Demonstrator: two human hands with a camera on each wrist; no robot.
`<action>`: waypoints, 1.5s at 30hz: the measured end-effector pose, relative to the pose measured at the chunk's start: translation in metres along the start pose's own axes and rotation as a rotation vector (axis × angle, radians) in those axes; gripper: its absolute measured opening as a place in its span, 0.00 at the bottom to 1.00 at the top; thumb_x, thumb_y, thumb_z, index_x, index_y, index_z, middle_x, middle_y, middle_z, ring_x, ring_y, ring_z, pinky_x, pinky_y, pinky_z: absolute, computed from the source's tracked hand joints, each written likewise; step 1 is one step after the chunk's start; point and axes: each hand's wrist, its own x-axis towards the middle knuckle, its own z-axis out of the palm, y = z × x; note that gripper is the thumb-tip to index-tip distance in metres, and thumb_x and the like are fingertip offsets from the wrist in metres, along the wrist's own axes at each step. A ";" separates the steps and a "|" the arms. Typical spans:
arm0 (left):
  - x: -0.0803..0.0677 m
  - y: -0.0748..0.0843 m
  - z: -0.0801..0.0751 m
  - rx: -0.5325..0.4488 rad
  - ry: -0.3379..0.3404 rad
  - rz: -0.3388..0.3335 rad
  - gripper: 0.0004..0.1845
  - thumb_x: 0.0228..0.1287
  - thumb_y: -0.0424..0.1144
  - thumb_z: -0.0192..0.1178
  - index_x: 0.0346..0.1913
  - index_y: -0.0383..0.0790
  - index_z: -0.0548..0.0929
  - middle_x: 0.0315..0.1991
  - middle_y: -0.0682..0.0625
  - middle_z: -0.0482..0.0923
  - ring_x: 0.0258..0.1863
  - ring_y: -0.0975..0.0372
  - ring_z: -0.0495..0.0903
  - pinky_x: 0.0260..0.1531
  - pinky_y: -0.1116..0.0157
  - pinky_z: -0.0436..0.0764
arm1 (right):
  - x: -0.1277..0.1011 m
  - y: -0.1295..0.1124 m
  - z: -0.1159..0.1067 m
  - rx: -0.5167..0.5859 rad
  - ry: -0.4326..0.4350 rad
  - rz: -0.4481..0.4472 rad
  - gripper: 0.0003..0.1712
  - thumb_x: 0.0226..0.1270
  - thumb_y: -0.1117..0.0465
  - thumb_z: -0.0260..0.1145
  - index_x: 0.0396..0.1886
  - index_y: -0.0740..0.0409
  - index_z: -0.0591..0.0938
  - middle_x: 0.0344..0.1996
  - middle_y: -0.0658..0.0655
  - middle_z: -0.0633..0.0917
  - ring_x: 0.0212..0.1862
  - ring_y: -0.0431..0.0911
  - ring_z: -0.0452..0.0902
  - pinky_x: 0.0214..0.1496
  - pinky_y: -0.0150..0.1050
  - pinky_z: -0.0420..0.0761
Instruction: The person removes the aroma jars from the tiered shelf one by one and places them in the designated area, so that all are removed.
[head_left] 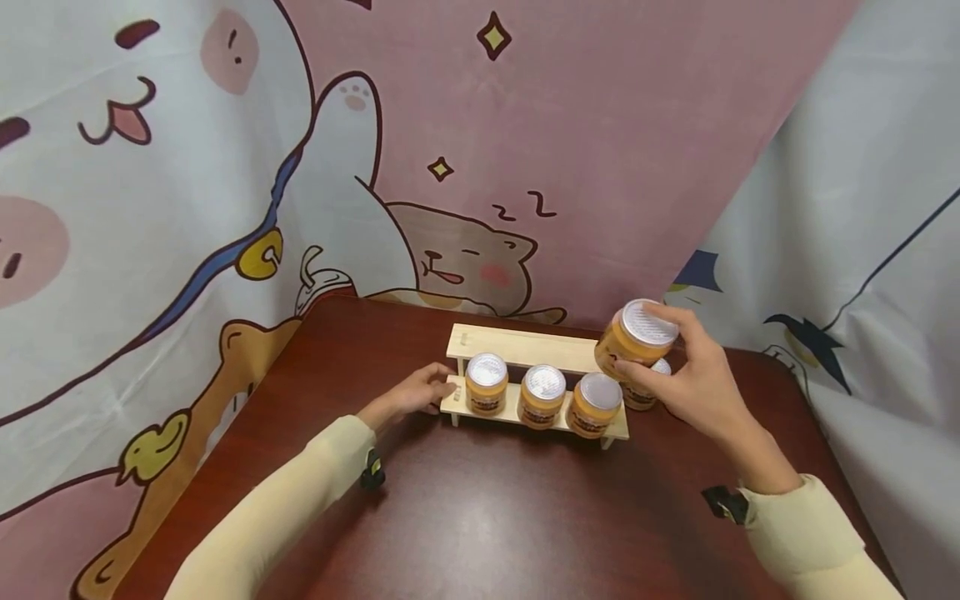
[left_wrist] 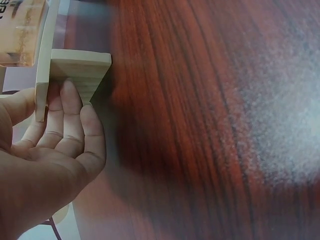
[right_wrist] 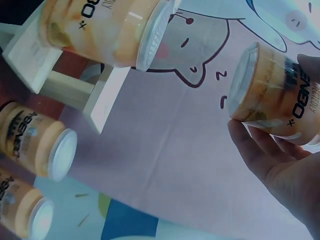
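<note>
My right hand grips a jar with a pale lid and orange-brown printed sides, tilted and raised over the right end of a two-step wooden rack. In the right wrist view, thumb and fingers lie on opposite sides of this held jar. My left hand holds the left end of the rack's lower step. There the thumb is on top of the board and the fingers are curled beneath it. Three similar jars stand in a row on that step: left, middle and right.
Right of the rack, a jar is partly hidden by my right hand. The right wrist view has two jars there, one upper and one lower. The dark red wooden table meets a cartoon-printed cloth at the back.
</note>
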 end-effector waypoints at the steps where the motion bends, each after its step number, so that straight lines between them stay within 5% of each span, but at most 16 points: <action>1: 0.000 0.000 0.000 -0.002 0.000 -0.002 0.18 0.76 0.42 0.55 0.62 0.38 0.71 0.45 0.43 0.83 0.39 0.58 0.83 0.41 0.57 0.83 | -0.004 0.001 -0.003 -0.007 0.012 0.007 0.48 0.49 0.71 0.80 0.70 0.53 0.69 0.53 0.60 0.78 0.42 0.28 0.74 0.41 0.17 0.72; 7: 0.002 -0.001 -0.001 -0.006 -0.008 0.002 0.19 0.76 0.42 0.55 0.62 0.38 0.71 0.45 0.43 0.83 0.39 0.58 0.83 0.40 0.57 0.83 | -0.025 0.006 -0.016 -0.033 0.084 0.081 0.49 0.47 0.71 0.80 0.71 0.53 0.69 0.56 0.44 0.75 0.45 0.24 0.74 0.48 0.14 0.70; 13: 0.001 -0.001 -0.001 -0.006 -0.011 0.010 0.19 0.76 0.41 0.54 0.63 0.37 0.70 0.47 0.42 0.83 0.39 0.58 0.83 0.42 0.56 0.84 | -0.043 0.014 -0.022 -0.080 0.128 0.094 0.50 0.43 0.73 0.81 0.69 0.55 0.71 0.53 0.27 0.70 0.43 0.25 0.72 0.41 0.15 0.71; 27: -0.002 0.001 0.000 -0.017 -0.009 0.010 0.19 0.76 0.41 0.54 0.63 0.36 0.70 0.47 0.41 0.83 0.38 0.58 0.83 0.41 0.56 0.83 | -0.076 0.049 -0.019 -0.114 0.151 0.152 0.49 0.41 0.73 0.82 0.67 0.60 0.71 0.50 0.27 0.70 0.42 0.21 0.71 0.42 0.13 0.70; 31: -0.001 0.001 0.000 -0.014 -0.010 0.013 0.19 0.76 0.41 0.54 0.63 0.36 0.70 0.47 0.41 0.83 0.39 0.58 0.83 0.42 0.56 0.84 | -0.082 0.063 -0.014 -0.109 0.148 0.187 0.48 0.43 0.72 0.82 0.67 0.60 0.70 0.51 0.35 0.72 0.40 0.19 0.72 0.41 0.13 0.72; 38: 0.000 0.001 0.000 -0.018 -0.012 0.011 0.19 0.76 0.41 0.54 0.62 0.36 0.69 0.46 0.42 0.83 0.38 0.58 0.82 0.41 0.56 0.83 | -0.091 0.092 -0.002 -0.114 0.101 0.227 0.45 0.48 0.70 0.80 0.65 0.66 0.68 0.53 0.68 0.77 0.43 0.16 0.67 0.41 0.12 0.70; 45: 0.000 0.001 0.000 -0.015 -0.014 0.008 0.19 0.76 0.41 0.54 0.63 0.36 0.69 0.47 0.41 0.83 0.39 0.59 0.82 0.43 0.55 0.83 | -0.098 0.119 0.011 -0.146 0.090 0.251 0.45 0.48 0.69 0.81 0.66 0.64 0.69 0.51 0.68 0.78 0.40 0.18 0.67 0.37 0.15 0.72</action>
